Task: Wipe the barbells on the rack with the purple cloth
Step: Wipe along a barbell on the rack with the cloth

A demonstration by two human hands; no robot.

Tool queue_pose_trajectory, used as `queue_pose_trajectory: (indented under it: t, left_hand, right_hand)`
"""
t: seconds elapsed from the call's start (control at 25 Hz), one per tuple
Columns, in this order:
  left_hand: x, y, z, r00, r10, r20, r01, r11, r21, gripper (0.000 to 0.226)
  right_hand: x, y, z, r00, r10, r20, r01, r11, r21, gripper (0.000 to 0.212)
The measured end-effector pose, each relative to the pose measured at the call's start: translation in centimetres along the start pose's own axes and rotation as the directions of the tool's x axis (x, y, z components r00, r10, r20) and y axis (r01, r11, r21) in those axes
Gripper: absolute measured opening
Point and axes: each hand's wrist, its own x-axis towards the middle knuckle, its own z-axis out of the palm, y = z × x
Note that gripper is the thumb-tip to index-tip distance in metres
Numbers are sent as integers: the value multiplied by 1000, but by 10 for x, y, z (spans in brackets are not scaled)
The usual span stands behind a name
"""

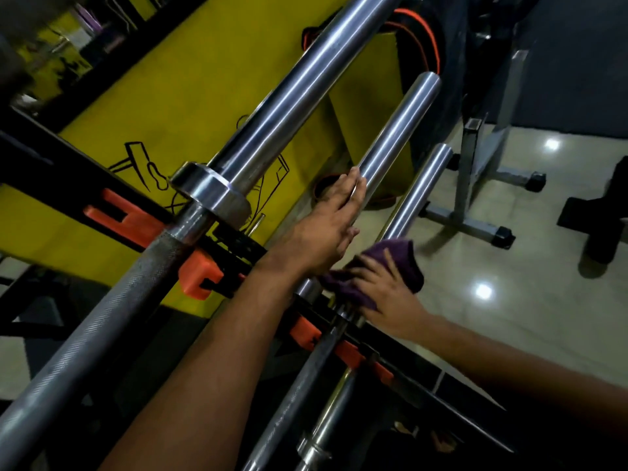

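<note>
Three chrome barbells lie side by side on a black rack (424, 372) with orange holders. The big barbell (289, 93) is nearest, with its collar at the middle left. My left hand (326, 229) rests with straight fingers along the sleeve of the middle barbell (397, 127). My right hand (384, 287) presses the purple cloth (401, 256) round the base of the sleeve of the third barbell (421, 188), fingers spread over the cloth. The cloth hides that part of the sleeve.
A yellow board (190, 107) with black drawings stands behind the rack. A grey metal stand (475, 185) with black feet is on the glossy tiled floor at the right. A dark bench foot (598, 226) sits at the far right.
</note>
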Motion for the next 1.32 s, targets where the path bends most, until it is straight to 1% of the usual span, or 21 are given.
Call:
queue_pose_trajectory:
  t: [0.08,0.16,0.24,0.28,0.32,0.44,0.52,0.6,0.64,0.68,0.72,0.76,0.8,0.84,0.92,1.04,1.08,1.12,1.2,1.24,1.32]
  left_hand:
    - [0,3,2,1000,-18,-1,18,1000,9,75]
    - [0,10,-2,999,-30,-30,33,995,91,71]
    - [-2,21,-9,998,46,-43,-32,961,274,66]
    - [-5,28,-8,993,118,-16,-107,944,311,66]
    - [-7,36,-7,984,178,25,-178,948,264,71]
    - [-4,61,2,966,201,165,-170,967,-188,87]
    - [6,69,6,971,238,36,-206,899,-387,63]
    - [23,71,7,980,189,-58,-192,844,-501,36]
    - [32,75,6,983,161,-92,-185,842,-506,29]
    - [39,78,5,985,127,-119,-170,858,-485,25]
    - [44,83,4,984,99,-151,-155,889,-430,25]
    - [48,92,5,979,87,-186,-148,927,-346,25]
    - [51,101,8,973,84,-214,-143,950,-276,25]
    - [52,111,12,971,97,-220,-151,958,-244,24]
    - [49,132,26,973,195,-120,-218,950,-224,22]
    - [37,152,40,903,374,213,-350,926,-144,38]
    - [37,146,32,887,383,259,-368,924,-107,47]
    - [47,133,19,907,372,199,-369,928,-55,52]
    - [75,94,-10,951,288,-110,-282,957,66,55]
    - [89,68,-24,954,217,-205,-199,974,106,59]
    - [110,26,-31,990,51,-132,-42,997,67,67]
  right_hand:
    - [-20,-5,-22,993,-3,115,-18,984,179,49]
    - [-33,-5,-65,949,45,313,-151,935,322,50]
    - [-38,2,-108,892,90,443,-281,879,385,37]
    - [-39,3,-129,893,128,432,-310,870,383,27]
    - [-38,3,-149,900,177,399,-333,870,363,21]
    - [-33,-6,-207,910,253,328,-377,834,403,18]
    - [-34,-14,-238,907,321,272,-413,797,440,21]
    - [-39,-6,-251,897,436,71,-417,783,461,29]
    - [-46,1,-250,847,523,-92,-427,774,467,33]
    - [-54,7,-243,732,628,-265,-455,740,496,34]
    - [-64,11,-231,555,742,-375,-470,652,595,30]
    - [-76,10,-215,373,843,-388,-443,530,724,24]
    - [-82,1,-196,269,915,-302,-378,389,840,22]
    - [-87,-3,-173,264,952,-153,-309,234,922,27]
    - [-86,-16,-143,345,930,131,-110,-98,989,42]
    - [-69,-15,-128,429,845,320,148,-414,898,38]
    - [-66,-10,-126,447,832,329,231,-462,856,39]
    - [-60,-8,-125,445,849,286,305,-444,843,39]
    - [-57,3,-119,401,889,219,459,-402,792,57]
    - [-54,16,-116,360,905,227,501,-393,771,57]
    - [-40,44,-114,272,931,241,512,-353,783,54]
